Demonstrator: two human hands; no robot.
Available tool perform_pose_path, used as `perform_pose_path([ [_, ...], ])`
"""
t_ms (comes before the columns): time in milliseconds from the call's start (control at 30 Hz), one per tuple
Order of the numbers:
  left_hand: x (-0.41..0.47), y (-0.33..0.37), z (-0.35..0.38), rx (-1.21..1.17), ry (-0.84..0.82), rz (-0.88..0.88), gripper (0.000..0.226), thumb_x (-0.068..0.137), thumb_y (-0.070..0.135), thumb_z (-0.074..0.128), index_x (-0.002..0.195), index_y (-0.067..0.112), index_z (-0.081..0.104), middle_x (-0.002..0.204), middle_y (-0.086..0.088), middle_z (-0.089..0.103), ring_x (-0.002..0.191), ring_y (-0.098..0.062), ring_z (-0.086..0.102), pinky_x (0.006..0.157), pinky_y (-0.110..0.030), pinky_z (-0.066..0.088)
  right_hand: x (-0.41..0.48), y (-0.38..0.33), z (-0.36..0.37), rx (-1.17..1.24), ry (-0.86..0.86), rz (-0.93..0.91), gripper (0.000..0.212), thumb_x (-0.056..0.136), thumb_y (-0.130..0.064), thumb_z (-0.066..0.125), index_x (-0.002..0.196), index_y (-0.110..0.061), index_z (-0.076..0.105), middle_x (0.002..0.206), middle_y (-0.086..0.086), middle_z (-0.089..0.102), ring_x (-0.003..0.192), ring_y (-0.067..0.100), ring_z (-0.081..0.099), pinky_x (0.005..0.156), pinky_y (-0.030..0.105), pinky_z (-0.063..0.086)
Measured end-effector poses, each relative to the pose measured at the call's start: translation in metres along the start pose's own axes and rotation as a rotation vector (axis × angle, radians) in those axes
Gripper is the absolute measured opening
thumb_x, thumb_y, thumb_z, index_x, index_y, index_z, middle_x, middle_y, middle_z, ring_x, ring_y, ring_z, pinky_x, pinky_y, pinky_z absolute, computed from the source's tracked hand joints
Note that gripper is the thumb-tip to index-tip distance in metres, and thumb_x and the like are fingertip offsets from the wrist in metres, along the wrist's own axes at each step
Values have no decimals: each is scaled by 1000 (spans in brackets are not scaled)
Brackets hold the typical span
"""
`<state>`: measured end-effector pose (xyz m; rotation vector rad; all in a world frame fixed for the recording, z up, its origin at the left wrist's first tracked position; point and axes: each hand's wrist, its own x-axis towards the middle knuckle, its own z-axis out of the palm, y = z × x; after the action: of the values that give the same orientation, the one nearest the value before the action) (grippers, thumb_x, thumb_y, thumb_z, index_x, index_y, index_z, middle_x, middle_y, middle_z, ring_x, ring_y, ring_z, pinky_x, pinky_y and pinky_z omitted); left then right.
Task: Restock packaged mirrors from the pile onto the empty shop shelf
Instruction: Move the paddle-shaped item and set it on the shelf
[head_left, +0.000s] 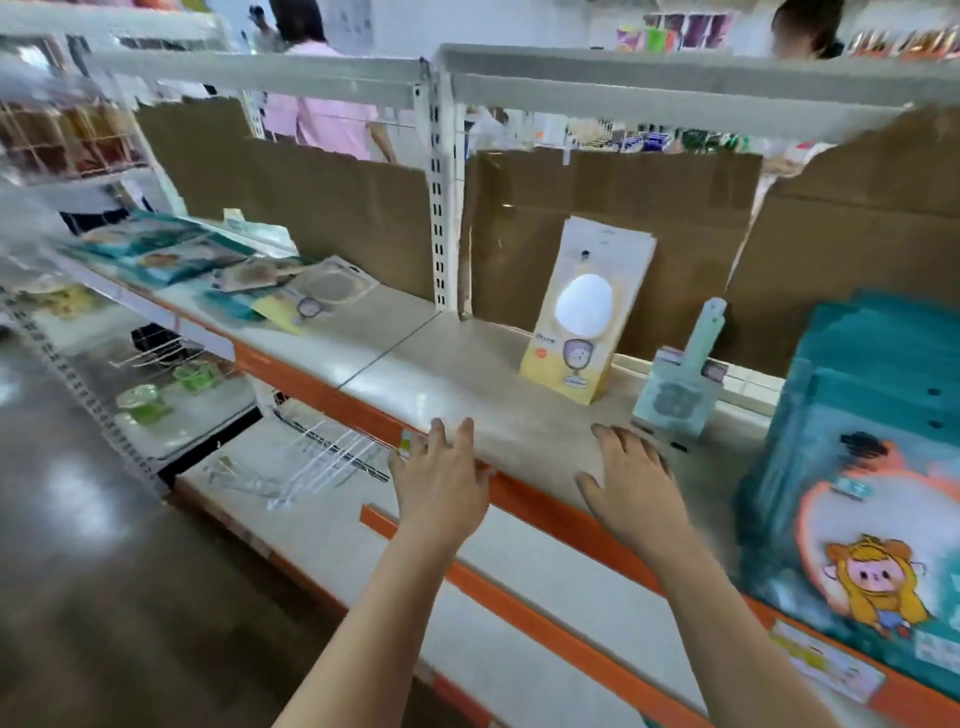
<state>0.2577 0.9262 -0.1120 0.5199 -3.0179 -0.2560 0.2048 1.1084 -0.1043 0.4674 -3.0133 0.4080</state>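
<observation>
**Both hands open at the shelf front, nothing held**

Head view, some motion blur. The left hand (441, 483) reached forward at the orange front edge of the shelf (415, 374), fingers straight and close together. Grip wide, holding nothing. The right hand (631, 480) was palm-down over the shelf surface, to the right of the left hand, fingers slightly spread. Grip wide, also holding nothing. Contact with the shelf could not be told for either hand.

The yellow mirror pack (587, 312) stood upright at the back of the shelf, leaning on the brown cardboard (337, 208) backing, beyond the two hands. The pale green pack (675, 384) stood tilted just to its right, nearer the front and close to the right hand's fingertips. The pile of packs (218, 265) lay flat on the left section of the same shelf, well apart from both hands. Teal boxes (857, 441) printed with a cartoon figure stood at the far right of the shelf. The lower shelf held wire dividers (322, 447), and green tubs (143, 402) sat further left.
</observation>
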Motion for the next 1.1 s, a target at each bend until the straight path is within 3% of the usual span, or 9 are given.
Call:
perform_pose_path([
  [300, 25, -133, -19, -49, -32, -162, 66, 96, 48, 38, 150, 27, 8, 158, -8, 13, 143, -31, 18, 113, -53, 20, 52, -126, 38, -32, -105, -91, 52, 94, -38, 44, 141, -20, 31, 141, 7, 41, 128, 27, 38, 102, 39, 34],
  [633, 74, -249, -29, -44, 25, -329, 62, 94, 51, 39, 147, 26, 17, 146, -5, 37, 129, -30, 41, 103, -47, 35, 139, -243, 80, -9, -132, -260, 45, 94, -38, 45, 135, -19, 39, 133, 6, 49, 123, 27, 43, 96, 38, 38],
  [1000, 175, -343, -50, -75, 68, -462, 59, 95, 48, 40, 147, 27, 19, 144, -5, 38, 130, -29, 39, 102, -42, 32, 266, -355, 119, 75, -195, -387, 47, 91, -37, 49, 133, -16, 40, 125, 11, 55, 113, 32, 51, 86, 38, 46],
  [1100, 196, -364, -53, -77, 67, -466, 60, 95, 48, 41, 147, 26, 20, 143, -4, 39, 128, -28, 40, 99, -41, 35, 290, -378, 125, 102, -203, -390, 48, 92, -35, 50, 133, -14, 39, 132, 10, 51, 114, 32, 52, 85, 37, 48],
])
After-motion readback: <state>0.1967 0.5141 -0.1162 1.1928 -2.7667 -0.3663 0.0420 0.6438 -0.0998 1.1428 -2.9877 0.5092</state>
